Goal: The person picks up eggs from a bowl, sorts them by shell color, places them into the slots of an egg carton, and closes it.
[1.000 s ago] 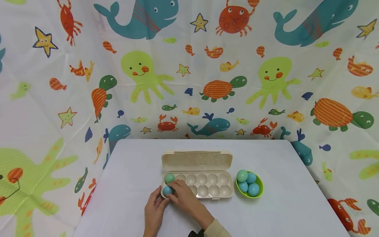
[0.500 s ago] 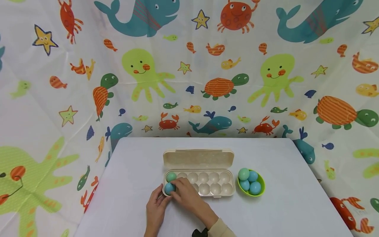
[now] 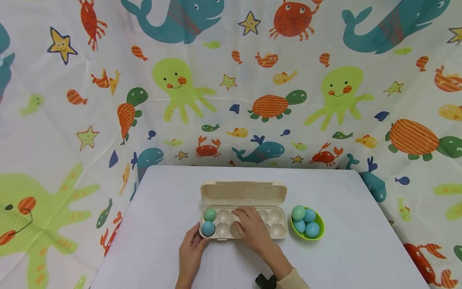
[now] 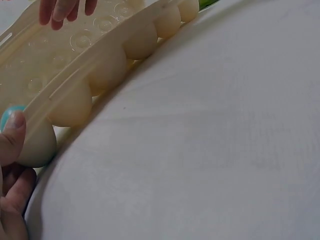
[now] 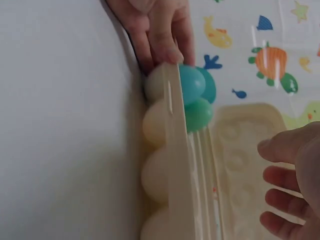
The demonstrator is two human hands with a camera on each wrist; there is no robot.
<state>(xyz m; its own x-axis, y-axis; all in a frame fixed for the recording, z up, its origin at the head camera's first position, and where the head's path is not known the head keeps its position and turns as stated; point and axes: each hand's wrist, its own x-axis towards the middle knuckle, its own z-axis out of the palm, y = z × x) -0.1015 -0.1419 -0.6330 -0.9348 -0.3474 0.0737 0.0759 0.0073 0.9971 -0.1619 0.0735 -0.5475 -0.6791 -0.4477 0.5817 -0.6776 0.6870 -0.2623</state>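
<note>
A beige egg carton (image 3: 243,193) lies with its lid raised, its long side toward me. In its leftmost column sit a green egg (image 3: 210,214) at the back and a blue egg (image 3: 208,228) in front. My left hand (image 3: 191,253) grips the carton's left end, the thumb (image 4: 15,127) up at the rim and the other fingers low beside the cup. Over the middle cups is my right hand (image 3: 254,228), fingers loosely bent and nothing in them. The right wrist view has this right hand (image 5: 295,185) apart from the tray, in front of the lid.
Right of the carton stands a lime-green bowl (image 3: 319,221) holding a green egg (image 3: 298,213) and several blue ones. A white cloth (image 3: 346,257) covers the table. Behind hangs a curtain (image 3: 216,154) printed with sea animals.
My right hand has let go of the blue egg, which stays in the front left cup, and has moved right over the middle of the carton. My left hand keeps its grip.
</note>
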